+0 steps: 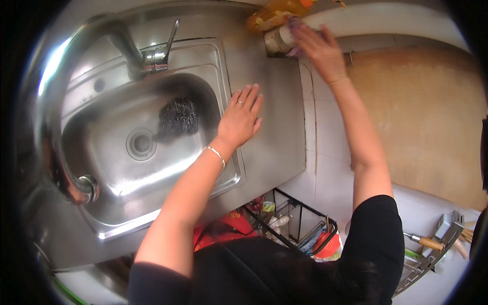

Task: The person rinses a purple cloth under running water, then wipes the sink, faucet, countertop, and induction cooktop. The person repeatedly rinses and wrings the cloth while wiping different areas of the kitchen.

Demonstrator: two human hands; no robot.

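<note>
My left hand (239,119) lies palm down over the right rim of a stainless steel sink (225,76), its fingers reaching onto the steel counter (274,126). It holds nothing, and its fingers are slightly apart. Farther up and right, my right hand (324,53) has a purple cloth (294,23) under its fingers. The cloth is against a pale cylindrical container (277,41) at the counter's back corner. Motion blur and the hand hide part of both. A dark wet patch (179,117) marks the sink's bottom, right of the drain (141,144).
A chrome faucet (154,61) arches over the sink's left side. Behind the container lies a bottle of amber liquid (274,13). A wooden board (423,126) stands at right against white tiles. Below are a black wire rack (301,213) and a wooden-handled tool (431,243) by a metal holder.
</note>
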